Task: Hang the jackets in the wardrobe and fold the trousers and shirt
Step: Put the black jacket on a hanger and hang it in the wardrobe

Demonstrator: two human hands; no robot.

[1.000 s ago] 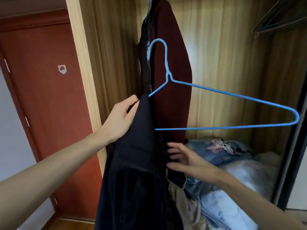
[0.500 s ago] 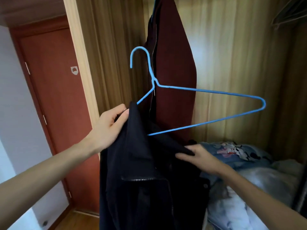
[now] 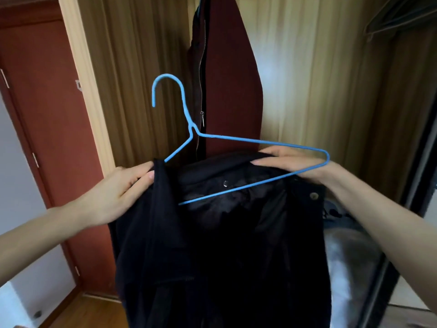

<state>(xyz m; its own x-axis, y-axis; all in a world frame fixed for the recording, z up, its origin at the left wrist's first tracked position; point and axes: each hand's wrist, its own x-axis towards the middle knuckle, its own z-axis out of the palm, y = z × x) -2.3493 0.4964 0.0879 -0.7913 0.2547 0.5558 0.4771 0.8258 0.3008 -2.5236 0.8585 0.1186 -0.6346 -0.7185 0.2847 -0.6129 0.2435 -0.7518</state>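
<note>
While the black jacket (image 3: 224, 233) hangs nearest to us, filling the low centre of the view, we hold it up by its top edge with both hands. Left hand (image 3: 118, 192) grips the left shoulder of the jacket, fingers curled round the cloth, right where the left end of the blue wire hanger (image 3: 257, 140) disappears into the fabric. Right hand (image 3: 290, 164) pinches the collar edge on the right, thumb under, fingers over, and sits inside the hanger's triangle near its right tip.

Key relation: the hanger's long axis runs left to right across the jacket top, tilted, right end farther and a bit higher, hook up and to the left. Left end is already in the shoulder; right end is bare, poking out past the right hand. So we judge the next move is pulling the right shoulder over that free tip, and the right hand is the nearer one for it.

Farther back, a maroon jacket (image 3: 227, 79) already hangs in the wardrobe (image 3: 307, 67), directly behind the hook. Bedding (image 3: 350, 256) lies low on the right inside.

Versus half a second ago: the right hand has come up from the jacket's lower front to the collar, the jacket is spread wider, and the hanger has dropped lower against it.
</note>
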